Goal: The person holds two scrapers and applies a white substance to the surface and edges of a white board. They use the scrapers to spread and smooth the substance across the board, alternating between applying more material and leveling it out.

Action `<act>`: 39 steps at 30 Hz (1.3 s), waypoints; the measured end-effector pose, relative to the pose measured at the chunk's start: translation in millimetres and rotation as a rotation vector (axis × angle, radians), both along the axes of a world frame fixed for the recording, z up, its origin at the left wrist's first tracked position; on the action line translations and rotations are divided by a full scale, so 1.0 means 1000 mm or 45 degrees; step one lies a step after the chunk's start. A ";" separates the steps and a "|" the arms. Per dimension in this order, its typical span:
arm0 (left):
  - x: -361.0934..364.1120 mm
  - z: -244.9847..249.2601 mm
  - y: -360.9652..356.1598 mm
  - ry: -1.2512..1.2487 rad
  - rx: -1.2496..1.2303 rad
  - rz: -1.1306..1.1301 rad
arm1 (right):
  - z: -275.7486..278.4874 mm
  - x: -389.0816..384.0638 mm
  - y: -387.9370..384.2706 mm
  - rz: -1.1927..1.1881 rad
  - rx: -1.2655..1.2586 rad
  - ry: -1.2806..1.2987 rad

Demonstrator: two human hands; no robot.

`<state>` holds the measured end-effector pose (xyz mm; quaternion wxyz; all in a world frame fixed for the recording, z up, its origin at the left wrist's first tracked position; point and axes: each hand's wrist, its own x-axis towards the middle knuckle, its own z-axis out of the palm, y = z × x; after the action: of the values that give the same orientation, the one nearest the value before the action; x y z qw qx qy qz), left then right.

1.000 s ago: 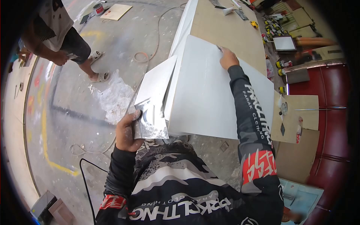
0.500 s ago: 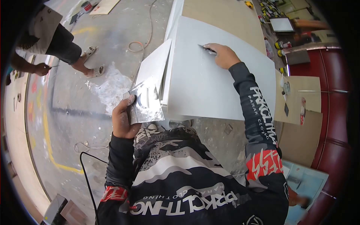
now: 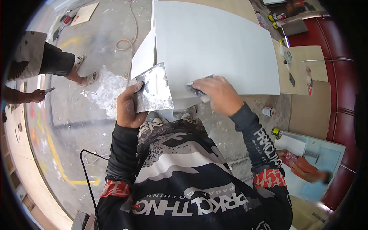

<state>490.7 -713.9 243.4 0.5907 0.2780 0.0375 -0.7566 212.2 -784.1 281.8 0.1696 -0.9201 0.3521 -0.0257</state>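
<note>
My left hand (image 3: 129,104) is closed on a shiny, thin metal plate (image 3: 156,92) smeared with white material, its thumb over the left edge. In my right hand (image 3: 223,96) is a putty knife (image 3: 196,90) with a dark, smudged blade, pointing left toward the plate. A gap shows between knife and plate. Beneath the right hand lies the near edge of a large, flat white panel (image 3: 218,44). A smaller white board (image 3: 143,53) slants along the panel's left side, partly behind the metal plate.
At left stands another person in sandals, a small tool in one hand (image 3: 37,96). An orange hose (image 3: 123,45) crosses the floor, near white spills (image 3: 105,90). A can (image 3: 269,111) is on the floor at right. Another person (image 3: 303,166) works beside a light-blue panel (image 3: 322,153).
My right hand has drawn back from the middle of the white panel to its near edge, bringing the putty knife closer to the metal plate. The whole view has shifted.
</note>
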 end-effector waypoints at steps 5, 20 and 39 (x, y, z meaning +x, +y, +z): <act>-0.001 -0.007 0.000 0.083 -0.039 -0.072 | 0.003 -0.017 0.056 0.066 -0.095 0.103; -0.052 0.037 0.005 -0.308 -0.833 0.029 | 0.013 0.013 0.067 -0.253 -0.054 -0.694; 0.018 0.044 -0.050 -0.467 -0.356 0.099 | 0.083 -0.018 -0.104 0.588 -0.220 -0.053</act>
<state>508.5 -764.2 287.5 0.6491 0.3246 -0.1650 -0.6679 194.6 -888.4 364.7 0.0990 -0.9865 0.1256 -0.0351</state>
